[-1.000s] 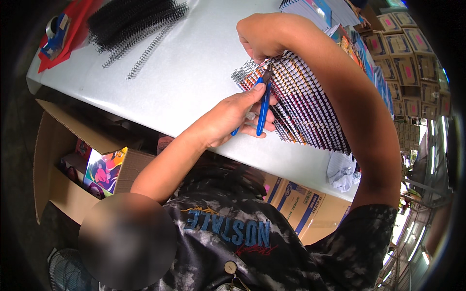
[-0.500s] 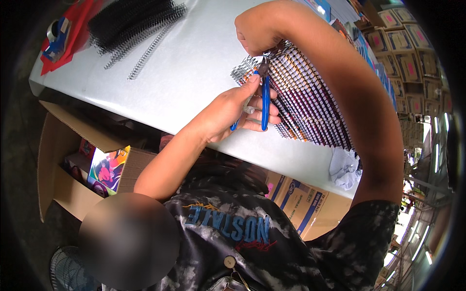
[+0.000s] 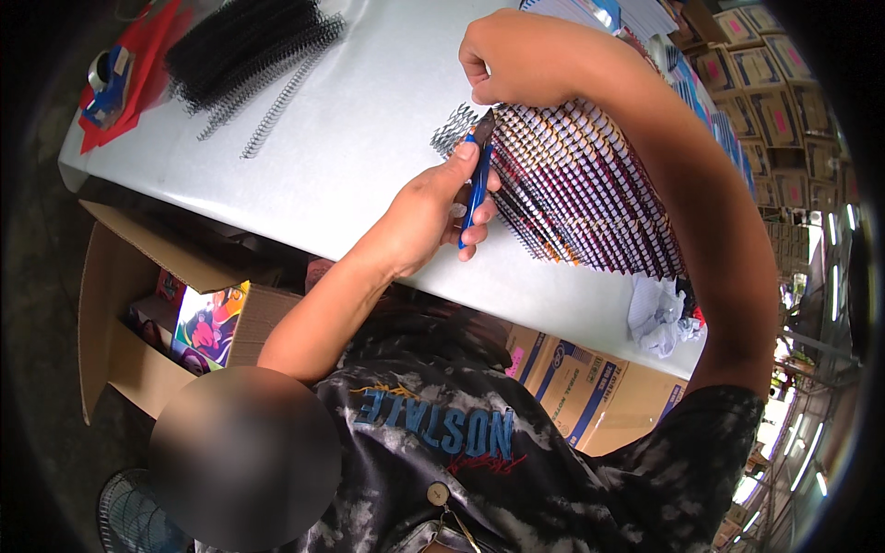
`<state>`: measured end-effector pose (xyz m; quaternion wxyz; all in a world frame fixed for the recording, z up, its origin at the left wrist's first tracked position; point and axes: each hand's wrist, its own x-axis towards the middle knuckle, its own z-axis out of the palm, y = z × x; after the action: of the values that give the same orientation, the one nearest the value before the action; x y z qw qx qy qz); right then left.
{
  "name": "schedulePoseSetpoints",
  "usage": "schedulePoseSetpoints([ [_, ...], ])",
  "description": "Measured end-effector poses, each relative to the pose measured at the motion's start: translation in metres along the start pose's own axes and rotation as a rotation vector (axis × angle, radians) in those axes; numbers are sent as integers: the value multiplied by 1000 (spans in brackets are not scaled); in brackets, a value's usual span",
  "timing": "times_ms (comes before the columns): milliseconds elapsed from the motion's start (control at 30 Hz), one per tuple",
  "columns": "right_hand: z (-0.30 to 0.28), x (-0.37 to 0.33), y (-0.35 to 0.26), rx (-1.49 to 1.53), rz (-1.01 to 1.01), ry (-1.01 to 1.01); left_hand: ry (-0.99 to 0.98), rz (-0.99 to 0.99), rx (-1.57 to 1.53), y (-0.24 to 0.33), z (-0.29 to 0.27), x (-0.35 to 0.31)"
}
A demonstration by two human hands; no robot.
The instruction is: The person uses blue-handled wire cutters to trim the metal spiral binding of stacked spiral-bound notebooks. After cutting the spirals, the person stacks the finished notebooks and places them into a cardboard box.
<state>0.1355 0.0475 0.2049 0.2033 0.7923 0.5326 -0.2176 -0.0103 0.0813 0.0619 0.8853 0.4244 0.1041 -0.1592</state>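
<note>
1. While your left hand (image 3: 433, 217) is curled shut around the blue-handled metal pliers (image 3: 477, 180), their dark tip points up and away from you, meeting the near-left corner of the fanned stack of spiral-bound notebooks (image 3: 590, 198) with wire spines.
2. Your right hand (image 3: 516, 60) sits at the far-left end of that stack, fingers bent down and pinched at the top wire coil; whether it grips the wire or only presses on it, I cannot tell.
3. The stack itself lies on the pale grey tabletop (image 3: 369, 120), spread in overlapping rows from your right hand toward the table's near-right edge.
4. A few loose silver wire coils (image 3: 454, 127) lie touching the stack's left side, just beside the pliers' tip.
5. Well to the left of the stack, a heap of black spiral binding coils (image 3: 244, 46) rests on the table, with one single coil (image 3: 281, 101) lying apart at its near edge.
6. Farther left still, a red sheet (image 3: 115, 92) carries a blue tape dispenser (image 3: 109, 78).
7. Near the stack's near-right end, a crumpled white cloth (image 3: 656, 315) lies at the table edge.
8. Below the table, left of the stack, an open brown cardboard box (image 3: 138, 304) holds colourful printed covers (image 3: 207, 324).
</note>
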Motion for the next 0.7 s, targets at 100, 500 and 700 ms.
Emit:
schedulePoseSetpoints([
  [100,20,2,11,110,-62,172,-29,25,-3,-1,13,-8],
  [500,22,10,14,183,-45,253,-39,77,-15,0,20,-13],
  [700,15,0,14,306,-53,236,19,95,-51,7,27,-4],
])
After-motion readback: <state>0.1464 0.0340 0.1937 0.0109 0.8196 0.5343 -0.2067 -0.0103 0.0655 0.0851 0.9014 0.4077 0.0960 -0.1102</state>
